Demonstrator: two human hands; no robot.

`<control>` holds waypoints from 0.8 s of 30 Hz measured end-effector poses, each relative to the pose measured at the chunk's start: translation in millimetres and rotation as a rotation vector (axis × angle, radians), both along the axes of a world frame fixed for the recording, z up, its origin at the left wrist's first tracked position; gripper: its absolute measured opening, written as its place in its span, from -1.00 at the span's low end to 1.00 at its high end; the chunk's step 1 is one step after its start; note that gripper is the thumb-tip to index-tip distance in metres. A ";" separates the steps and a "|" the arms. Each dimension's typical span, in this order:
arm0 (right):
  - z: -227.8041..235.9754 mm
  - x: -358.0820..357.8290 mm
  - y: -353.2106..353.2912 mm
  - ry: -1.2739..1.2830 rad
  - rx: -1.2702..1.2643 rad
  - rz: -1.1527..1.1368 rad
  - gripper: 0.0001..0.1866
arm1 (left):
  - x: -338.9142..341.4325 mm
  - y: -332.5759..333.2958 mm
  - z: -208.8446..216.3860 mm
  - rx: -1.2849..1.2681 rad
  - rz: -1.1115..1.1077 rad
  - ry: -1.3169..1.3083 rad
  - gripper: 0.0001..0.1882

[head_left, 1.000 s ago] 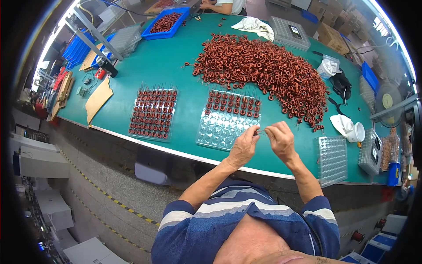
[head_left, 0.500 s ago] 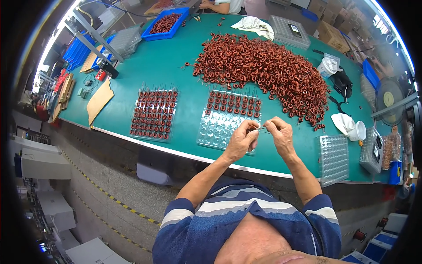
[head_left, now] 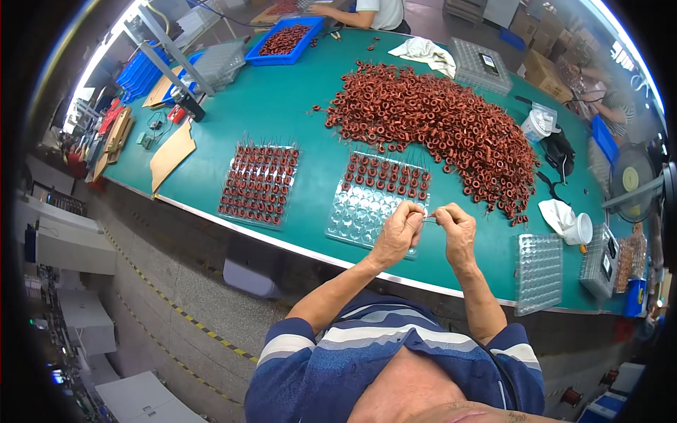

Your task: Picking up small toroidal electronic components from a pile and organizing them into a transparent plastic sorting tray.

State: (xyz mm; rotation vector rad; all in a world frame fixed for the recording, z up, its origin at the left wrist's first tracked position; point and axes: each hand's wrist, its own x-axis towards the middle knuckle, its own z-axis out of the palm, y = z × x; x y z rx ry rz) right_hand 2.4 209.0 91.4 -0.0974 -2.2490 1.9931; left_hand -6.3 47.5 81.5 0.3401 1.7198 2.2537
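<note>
My left hand [head_left: 399,234] is closed in a pinch over the lower right part of a clear plastic tray [head_left: 347,218]. Its fingers mostly hide a small red ring coil. From there thin wire leads [head_left: 430,219] cross to my right hand [head_left: 457,231], whose thumb and finger pinch their other end. Red wire-wound ring coils [head_left: 384,171] fill the tray's upper rows, and the round pockets below hold none. Left of it lies a second clear tray of ring coils [head_left: 258,185], filled across its rows. Beyond my hands spreads a large heap of ring coils [head_left: 437,127].
A blue bin of coils [head_left: 285,40] stands at the far left, near another person's arm [head_left: 345,15]. Stacked clear trays [head_left: 481,65] and a white cloth [head_left: 425,55] lie at the back. To my right are an upright clear tray [head_left: 539,273] and a white cup [head_left: 578,229].
The whole view has shifted slightly, so the table appears further right and lower. My left fingers have closed further over the coil, which showed more before. Both hands stay together by the tray.
</note>
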 end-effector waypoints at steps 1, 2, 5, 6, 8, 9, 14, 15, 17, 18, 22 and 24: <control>-10.1 -1.2 0.9 0.005 0.001 0.004 -0.81 | 1.8 -0.2 -0.3 0.001 0.004 0.005 -0.83; -19.0 -3.2 -0.9 -0.056 -0.095 0.012 -0.78 | 3.1 -2.2 -3.6 0.039 -0.006 -0.075 -0.85; -29.2 -2.3 -4.3 -0.142 -0.189 0.039 -0.74 | 0.7 -9.3 -14.0 0.054 -0.036 -0.158 -0.86; -30.2 1.0 -7.3 -0.125 -0.196 0.007 -0.73 | 1.0 -11.7 -15.7 0.030 -0.059 -0.132 -0.84; -33.7 8.6 -9.7 -0.105 -0.204 -0.019 -0.71 | 4.8 -16.1 -19.6 -0.017 -0.055 -0.090 -0.79; -36.7 13.5 -8.6 -0.107 -0.170 0.005 -0.68 | 6.0 -17.8 -20.8 -0.018 -0.050 -0.089 -0.79; -40.9 12.0 -15.0 -0.152 -0.035 -0.013 -0.67 | 2.4 -15.7 -33.7 0.005 -0.044 -0.105 -0.74; -42.5 8.5 -14.7 -0.146 -0.023 -0.018 -0.63 | -1.5 -16.1 -31.3 0.003 -0.066 -0.090 -0.74; -34.5 7.3 -18.4 -0.153 -0.087 0.025 -0.62 | -3.5 -21.5 -17.1 -0.034 -0.105 -0.066 -0.73; -37.2 6.3 -18.9 -0.179 -0.243 0.040 -0.62 | -2.9 -18.5 -10.6 -0.032 -0.057 -0.026 -0.75; -13.0 -3.6 -16.8 -0.195 -0.409 0.025 -0.63 | -16.9 -25.0 -15.0 -0.119 0.002 0.035 -0.79; 5.1 -6.3 -13.4 -0.241 -0.515 0.063 -0.66 | -12.8 -26.0 -7.0 -0.122 0.015 0.064 -0.79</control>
